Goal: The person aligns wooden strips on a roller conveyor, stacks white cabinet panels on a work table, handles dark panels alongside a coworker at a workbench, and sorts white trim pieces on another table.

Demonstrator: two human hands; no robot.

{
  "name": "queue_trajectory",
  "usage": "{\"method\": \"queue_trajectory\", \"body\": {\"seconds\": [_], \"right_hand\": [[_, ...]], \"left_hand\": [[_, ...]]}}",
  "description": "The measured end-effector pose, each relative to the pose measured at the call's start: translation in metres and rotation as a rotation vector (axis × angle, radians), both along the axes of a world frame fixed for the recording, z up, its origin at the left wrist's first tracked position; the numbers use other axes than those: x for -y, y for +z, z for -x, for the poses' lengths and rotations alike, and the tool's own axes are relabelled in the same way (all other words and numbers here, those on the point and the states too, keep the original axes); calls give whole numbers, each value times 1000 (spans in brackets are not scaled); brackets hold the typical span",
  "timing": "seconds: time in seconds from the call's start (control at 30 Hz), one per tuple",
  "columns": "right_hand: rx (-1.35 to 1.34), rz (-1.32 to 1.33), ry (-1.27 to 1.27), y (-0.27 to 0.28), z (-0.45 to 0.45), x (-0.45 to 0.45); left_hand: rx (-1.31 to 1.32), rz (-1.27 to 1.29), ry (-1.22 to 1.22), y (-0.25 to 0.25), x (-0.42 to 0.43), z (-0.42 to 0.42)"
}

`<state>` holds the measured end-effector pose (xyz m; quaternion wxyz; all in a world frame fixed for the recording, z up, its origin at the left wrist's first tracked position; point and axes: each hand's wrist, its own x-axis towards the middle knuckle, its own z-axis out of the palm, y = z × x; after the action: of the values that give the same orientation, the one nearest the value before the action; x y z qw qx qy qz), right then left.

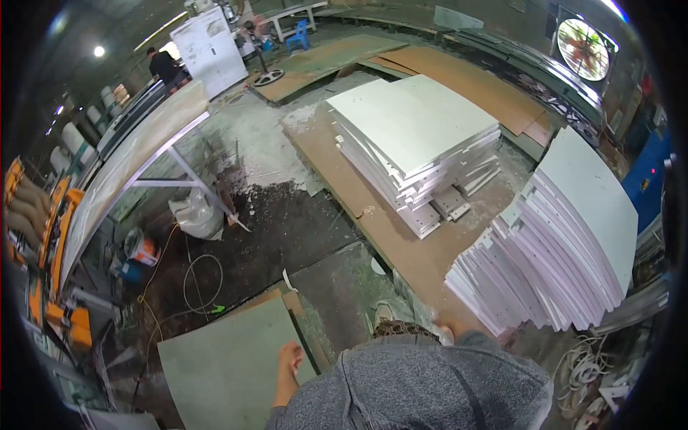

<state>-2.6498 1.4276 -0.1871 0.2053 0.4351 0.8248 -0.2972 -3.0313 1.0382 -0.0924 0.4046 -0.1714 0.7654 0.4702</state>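
My left hand (289,357) hangs above the right part of a flat grey-green board (222,358), its fingers loosely bent and slightly apart, with nothing visible in them. Close to my body, my right hand (446,334) shows only in small part beside the grey sleeve, and its fingers are hidden. In front of me, a stack of white panels (416,122) lies unevenly on a brown board (322,154). A second stack of white panels (566,236) leans and fans out at the right, with small holes along some edges.
At left stands a long table (143,136) with metal legs, near a plastic bag (197,215), a bucket (141,247) and a looped hose (203,283). Orange machinery (61,251) borders the far left. A person (166,68) is at the back left. Coiled cable (582,365) lies lower right.
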Motion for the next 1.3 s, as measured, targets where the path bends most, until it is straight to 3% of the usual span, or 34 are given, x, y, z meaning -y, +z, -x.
{"method": "queue_trajectory", "body": {"seconds": [0.07, 0.17, 0.23, 0.33, 0.47, 0.6, 0.63, 0.7, 0.73, 0.77, 0.8, 0.83, 0.87, 0.9, 0.93, 1.0, 1.1, 1.17, 1.2, 1.23, 1.3], "right_hand": [[-167, -12, -47, 30, 63, -51], [-207, -33, -73, 103, 152, -116], [-350, -82, -62, 101, 196, -155], [-321, -45, -62, 145, 257, -185], [-390, -36, -132, 115, 293, -199], [-371, -42, -169, 71, 270, -196], [-334, 27, -251, 42, 258, -201], [-183, -79, -423, -33, 231, -208], [-129, -82, -588, 11, 247, -206], [-62, -84, -746, 87, 265, -206], [-59, -136, -784, 97, 272, -212], [-67, -191, -821, 102, 282, -220], [-80, -251, -856, 108, 294, -236], [-125, -277, -935, 119, 308, -251], [-163, -298, -1013, 132, 323, -264], [-287, -261, -1197, 153, 345, -288], [-327, -402, -1345, 150, 369, -316], [-252, -456, -1357, 130, 369, -331], [-219, -474, -1365, 108, 371, -335], [-293, -560, -1325, 48, 352, -341], [-552, -99, -1595, 89, 361, -341]], "left_hand": [[107, 114, 12, 21, -28, -7], [137, 120, 198, 3, -42, 11], [93, 56, 240, 16, -61, 25], [86, 67, 287, 20, -91, 52], [179, 137, 236, 14, -129, 109], [171, 152, 76, 2, -188, 187], [193, 152, 24, 1, -208, 216], [200, 138, -85, -29, -235, 288], [191, 116, -139, -56, -244, 328], [105, 121, -262, -35, -272, 355], [20, 126, -382, 5, -314, 381], [-7, 19, -325, 18, -343, 408], [-36, -93, -264, 24, -368, 436], [-161, -202, -359, -1, -392, 473], [-218, -112, -348, 55, -433, 474], [-275, -107, -465, 39, -474, 524], [-231, -174, -447, 66, -549, 528], [-259, -240, -468, 57, -587, 514], [-260, -242, -502, 51, -601, 500], [-264, -238, -543, 45, -613, 483], [-125, -257, -614, 38, -630, 444]]}}
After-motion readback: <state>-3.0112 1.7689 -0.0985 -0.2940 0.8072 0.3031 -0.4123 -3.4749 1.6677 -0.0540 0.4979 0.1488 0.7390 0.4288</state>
